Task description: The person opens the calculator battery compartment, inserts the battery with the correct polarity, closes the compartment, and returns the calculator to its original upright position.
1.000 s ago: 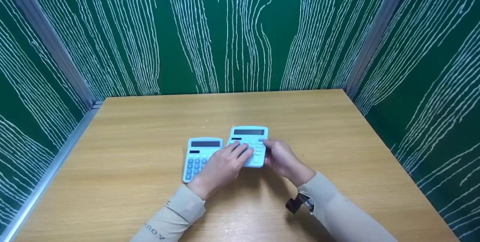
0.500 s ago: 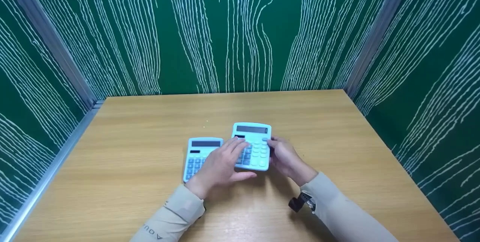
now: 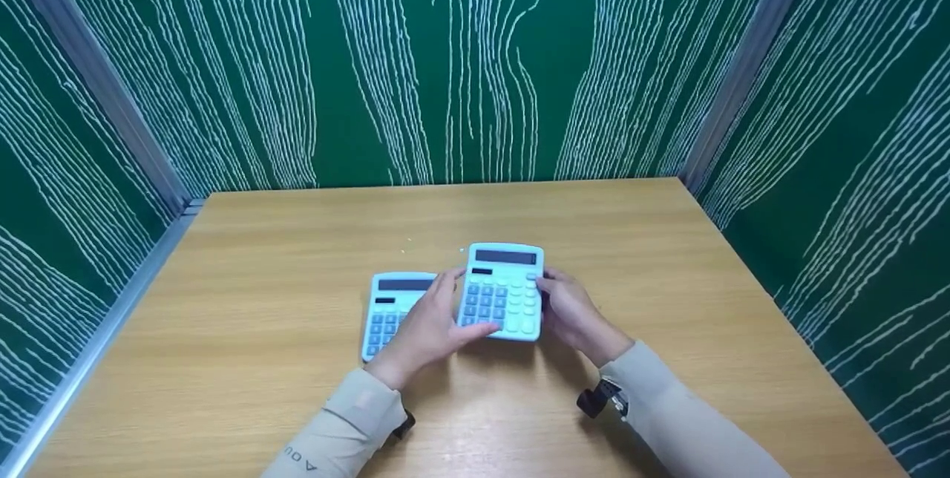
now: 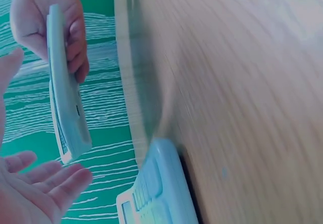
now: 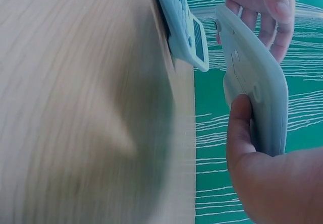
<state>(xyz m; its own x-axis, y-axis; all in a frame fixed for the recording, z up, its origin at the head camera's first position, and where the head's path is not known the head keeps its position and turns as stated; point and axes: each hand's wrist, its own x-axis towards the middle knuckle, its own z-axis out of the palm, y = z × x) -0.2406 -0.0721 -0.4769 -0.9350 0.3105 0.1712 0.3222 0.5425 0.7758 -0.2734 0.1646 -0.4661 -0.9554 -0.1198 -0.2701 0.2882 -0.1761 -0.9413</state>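
Note:
My right hand (image 3: 575, 315) grips a light blue calculator (image 3: 512, 274) by its right edge, raised above the table with its keys facing up. A small digit shows at the right end of its display. My left hand (image 3: 427, 326) is spread at the calculator's left side, the thumb over its lower keys in the head view. In the left wrist view, straight left fingers (image 4: 65, 183) stand beside the raised calculator (image 4: 65, 93). A second blue calculator (image 3: 393, 307) lies on the table, partly hidden by my left hand. The right wrist view shows the held calculator's back (image 5: 247, 67).
The wooden table (image 3: 297, 404) reaches back to a green wall (image 3: 497, 129) with white wavy lines. Similar panels stand at both sides. A few tiny white specks (image 3: 405, 246) lie behind the calculators. A dark wrist camera (image 3: 594, 400) hangs below the right sleeve.
The held calculator has shifted slightly right along with my right hand. My left fingers have slid leftward off its keys to its left edge, uncovering the keypad. The second calculator has stayed put.

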